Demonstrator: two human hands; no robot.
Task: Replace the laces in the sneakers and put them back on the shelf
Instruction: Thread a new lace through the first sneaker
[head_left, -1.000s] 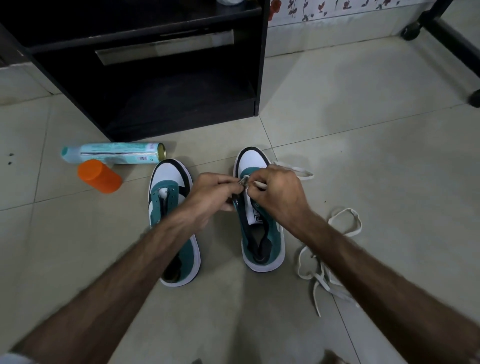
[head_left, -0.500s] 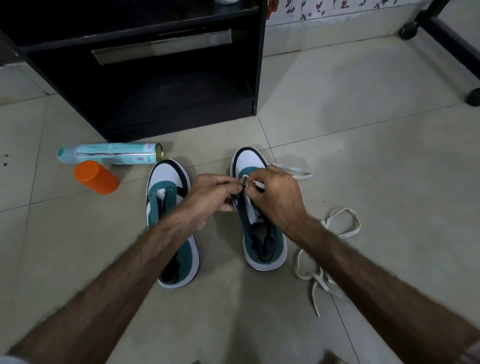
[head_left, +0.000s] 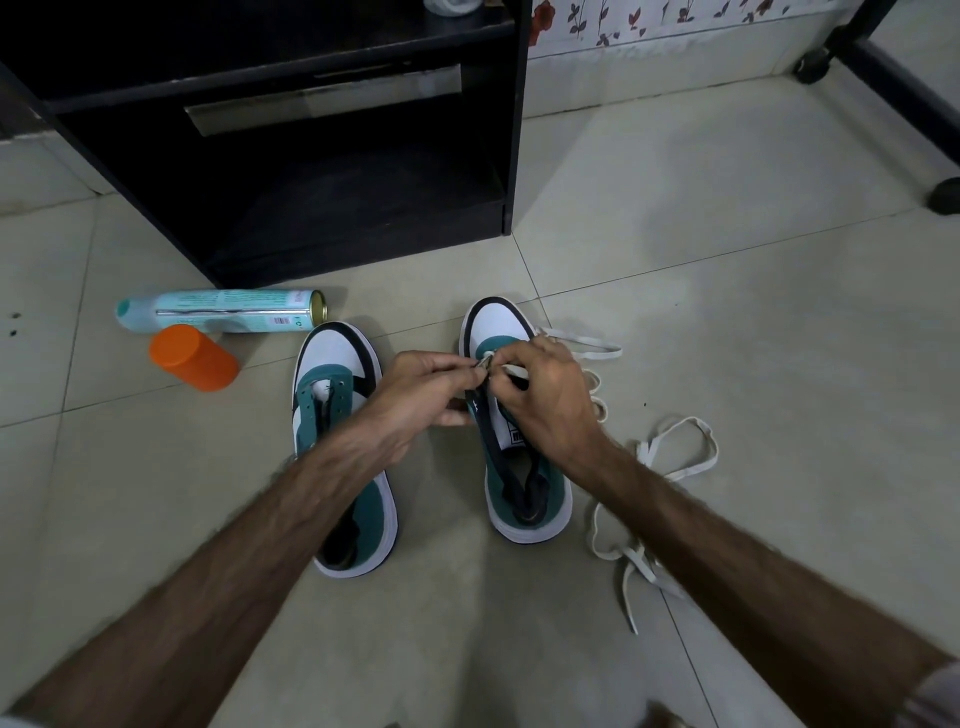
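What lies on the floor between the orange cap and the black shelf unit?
In the head view, a pale teal spray can lies on its side between the orange cap and the black shelf unit.

Hardly any writing can be read. The spray can (head_left: 221, 310), lying on its side on the floor at the left of the frame, carries blocks of small print and a barcode on its pale teal label, all too small and blurred to make out. The tongue of the right sneaker (head_left: 506, 415), in the middle of the frame, bears a small dark tag (head_left: 515, 435) with white marks, half hidden by the right hand (head_left: 540, 395); its letters cannot be made out.
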